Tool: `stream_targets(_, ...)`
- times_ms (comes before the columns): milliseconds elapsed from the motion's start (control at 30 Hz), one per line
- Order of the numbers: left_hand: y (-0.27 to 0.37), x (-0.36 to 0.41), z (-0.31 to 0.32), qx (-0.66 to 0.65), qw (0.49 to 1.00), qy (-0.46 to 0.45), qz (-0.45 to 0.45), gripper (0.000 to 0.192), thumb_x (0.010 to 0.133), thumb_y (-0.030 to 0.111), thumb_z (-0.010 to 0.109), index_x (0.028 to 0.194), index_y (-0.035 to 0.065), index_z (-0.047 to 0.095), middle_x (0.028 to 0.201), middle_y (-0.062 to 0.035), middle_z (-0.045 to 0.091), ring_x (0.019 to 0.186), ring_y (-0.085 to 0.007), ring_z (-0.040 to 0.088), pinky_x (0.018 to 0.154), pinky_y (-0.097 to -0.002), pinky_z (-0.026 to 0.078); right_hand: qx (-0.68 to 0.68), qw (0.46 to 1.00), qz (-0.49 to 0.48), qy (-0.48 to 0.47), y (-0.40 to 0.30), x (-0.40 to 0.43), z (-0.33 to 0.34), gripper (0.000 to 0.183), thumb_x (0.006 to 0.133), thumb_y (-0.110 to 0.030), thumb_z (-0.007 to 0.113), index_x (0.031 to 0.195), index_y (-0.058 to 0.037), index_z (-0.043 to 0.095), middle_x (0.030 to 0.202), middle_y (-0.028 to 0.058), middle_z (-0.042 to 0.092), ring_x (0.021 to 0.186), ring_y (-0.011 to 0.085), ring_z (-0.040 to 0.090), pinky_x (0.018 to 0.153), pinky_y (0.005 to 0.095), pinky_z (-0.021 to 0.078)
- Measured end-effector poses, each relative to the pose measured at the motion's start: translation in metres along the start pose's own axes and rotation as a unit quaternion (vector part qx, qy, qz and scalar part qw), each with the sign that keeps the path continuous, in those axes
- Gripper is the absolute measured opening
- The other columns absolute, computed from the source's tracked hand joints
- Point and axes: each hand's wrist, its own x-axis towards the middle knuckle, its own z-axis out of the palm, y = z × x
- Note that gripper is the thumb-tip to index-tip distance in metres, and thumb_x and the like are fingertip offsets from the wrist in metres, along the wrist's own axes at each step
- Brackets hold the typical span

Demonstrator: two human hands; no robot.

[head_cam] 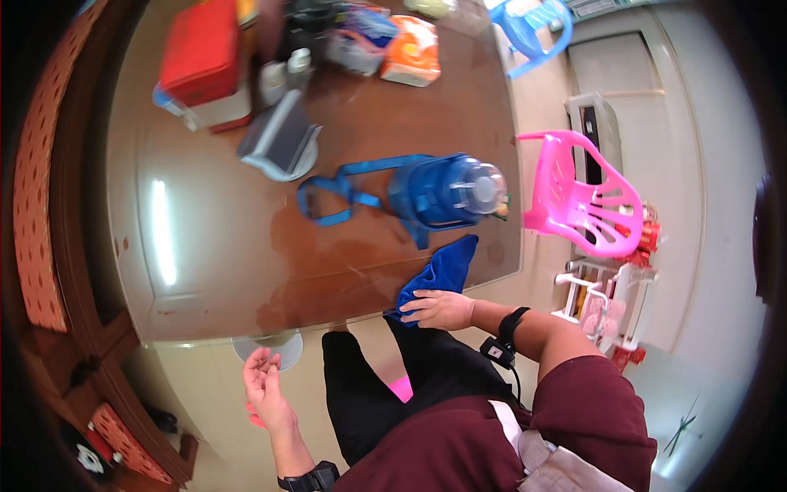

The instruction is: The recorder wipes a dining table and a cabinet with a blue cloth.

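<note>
My right hand lies over a dark blue cloth at the near edge of the glass-topped table, fingers pressed on it. Part of the cloth stretches forward over the tabletop, and its near end is under my hand. Off the table's near left edge, my left hand hangs palm up with loosely curled fingers and nothing in it. Just beyond the cloth, a blue water bottle with a clear lid lies on its side. Its blue carrying strap trails to the left.
A tablet-like device on a stand, a red box, small bottles and an orange tissue pack stand farther back. Right of the table are a pink plastic chair and a blue one. Wooden furniture borders the left.
</note>
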Motion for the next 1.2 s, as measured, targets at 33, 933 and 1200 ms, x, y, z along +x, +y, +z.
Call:
stream_targets(33, 0.002, 0.003, 0.008, 0.023, 0.999, -0.025, -0.010, 0.034, 0.089, -0.001, 0.047, 0.122, 0.0021, 0.049, 0.118, -0.0114, 0.053, 0.103, -0.0189, 0.057, 0.095, -0.0334, 0.044, 0.003, 1.000, 0.014, 0.010, 0.000, -0.009, -0.001, 0.013, 0.078, -0.014, 0.058, 0.088, -0.0111, 0.066, 0.129, 0.0000, 0.054, 0.133, 0.0212, 0.036, 0.112, 0.0449, 0.0266)
stream_targets(933, -0.010, 0.171, 0.193, 0.614, 0.701, 0.340, 0.128, 0.059, 0.094, 0.035, 0.042, 0.144, 0.0064, 0.030, 0.151, -0.0174, 0.024, 0.140, -0.0356, 0.017, 0.109, -0.0599, 0.008, 0.342, 0.801, 0.185, 0.454, 0.138, -0.001, -0.307, 0.072, 0.078, -0.003, 0.070, 0.141, -0.0024, 0.035, 0.129, 0.0088, 0.050, 0.119, 0.0138, 0.047, 0.101, 0.0278, 0.0369)
stream_targets(1200, 0.002, 0.167, 0.193, 0.601, 0.725, 0.318, 0.111, 0.060, 0.091, 0.034, 0.045, 0.143, 0.0057, 0.032, 0.151, -0.0183, 0.023, 0.141, -0.0355, 0.014, 0.110, -0.0589, 0.005, 0.127, 0.852, -0.004, 0.508, 0.173, 0.189, -0.478, 0.076, 0.078, -0.030, 0.072, 0.138, 0.0015, 0.037, 0.131, 0.0212, 0.049, 0.123, 0.0269, 0.048, 0.105, 0.0338, 0.0341)
